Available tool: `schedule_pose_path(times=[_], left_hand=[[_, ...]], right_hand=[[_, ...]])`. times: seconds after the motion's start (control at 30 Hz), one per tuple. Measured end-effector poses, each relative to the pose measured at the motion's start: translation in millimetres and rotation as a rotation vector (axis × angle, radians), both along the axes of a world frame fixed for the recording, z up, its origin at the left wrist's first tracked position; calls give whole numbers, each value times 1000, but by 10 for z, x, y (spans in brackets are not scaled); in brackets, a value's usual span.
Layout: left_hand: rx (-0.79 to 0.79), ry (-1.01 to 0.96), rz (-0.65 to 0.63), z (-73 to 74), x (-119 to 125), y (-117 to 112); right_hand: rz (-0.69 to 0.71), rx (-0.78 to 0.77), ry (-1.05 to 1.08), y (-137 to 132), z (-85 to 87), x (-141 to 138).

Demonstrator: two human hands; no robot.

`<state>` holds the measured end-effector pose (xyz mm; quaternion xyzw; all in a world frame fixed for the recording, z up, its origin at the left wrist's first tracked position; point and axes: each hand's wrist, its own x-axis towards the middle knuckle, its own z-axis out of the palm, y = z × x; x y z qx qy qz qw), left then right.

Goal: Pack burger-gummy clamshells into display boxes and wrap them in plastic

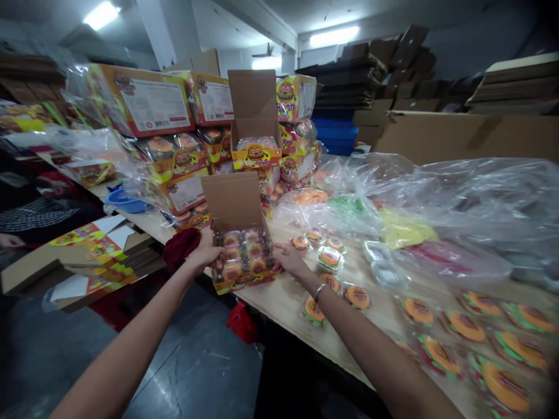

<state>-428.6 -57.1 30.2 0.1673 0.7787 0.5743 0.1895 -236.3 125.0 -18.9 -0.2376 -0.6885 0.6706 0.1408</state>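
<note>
An open cardboard display box [241, 250] full of wrapped burger-shaped candies stands at the near edge of the wooden table [283, 299], its lid flap up. My left hand [205, 251] grips the box's left side, fingers curled round it. My right hand [289, 259] presses against the box's right side, a bracelet on its wrist. Several loose wrapped burger candies [331, 256] lie on the table just right of my right hand, and more [463, 326] spread toward the right edge.
Stacks of filled, plastic-wrapped boxes [183, 163] and another open box [255, 152] rise behind. Large clear plastic bags [458, 203] cover the right table. Flat cardboard [437, 137] is piled at the back. A blue bowl [124, 202] and flat printed cartons [87, 250] lie left, near another person's arm [26, 218].
</note>
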Motion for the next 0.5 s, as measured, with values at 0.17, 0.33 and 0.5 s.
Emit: schedule_pose_path(times=[0.17,0.33,0.5], left_hand=[[-346,391,26,-91,-78,67],[-395,614,-57,-255,-195,143],[-392,598,-235,-385,-262,92]], right_hand=[[-59,141,-28,-55,-94,-28],[-150,529,-154,-79,57,-290],[-175,692,-295,-4,127,-413]])
